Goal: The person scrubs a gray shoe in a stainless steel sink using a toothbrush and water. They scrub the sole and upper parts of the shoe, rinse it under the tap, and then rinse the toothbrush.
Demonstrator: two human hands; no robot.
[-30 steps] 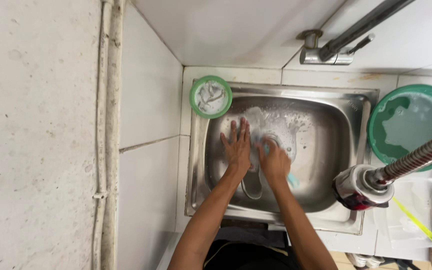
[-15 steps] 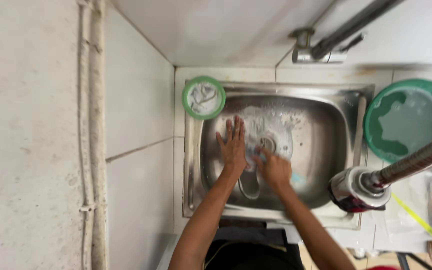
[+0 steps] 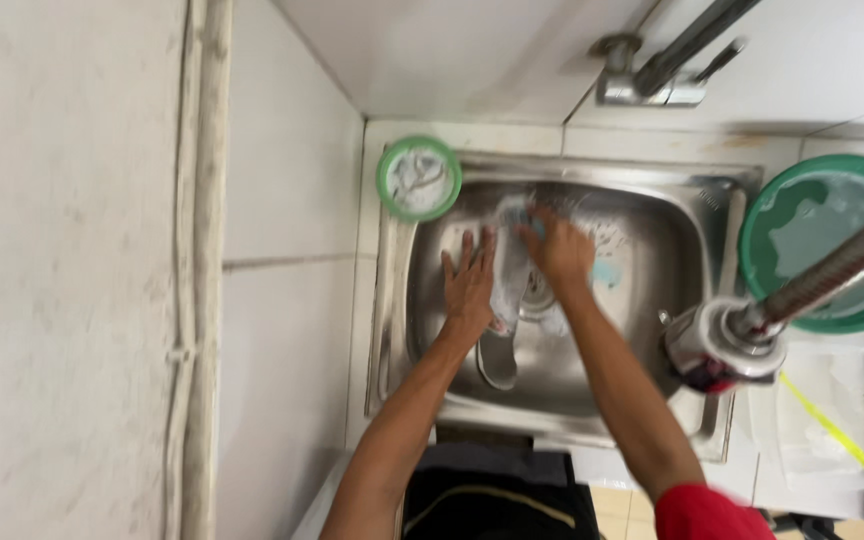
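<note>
Over on the far side, a tiled wall (image 3: 72, 270) with a pipe (image 3: 202, 250) running down it, then the small green-rimmed round dish (image 3: 419, 178) perched at the sink's back corner, just beside the basin wall. Into the stainless sink (image 3: 402, 330) now: the left hand (image 3: 470, 285) lies flat, fingers spread, pressing on the basin floor and touching the edge of a pale, crumpled cloth (image 3: 512, 265). The right hand (image 3: 559, 250) sits on top of that cloth near the drain, fingers curled over it, though blur hides whether it truly grips. A spoon-like utensil (image 3: 498, 362) lies just below the hands. By my reading, scrubbing goes best with the flat palm bracing while the other works the cloth in short strokes, keeping clear of the drain opening. Room is tight: basin walls close on both sides, a metal hose and its head (image 3: 727, 345) hanging over the near right rim, and a green basin (image 3: 752, 250) past that edge
</note>
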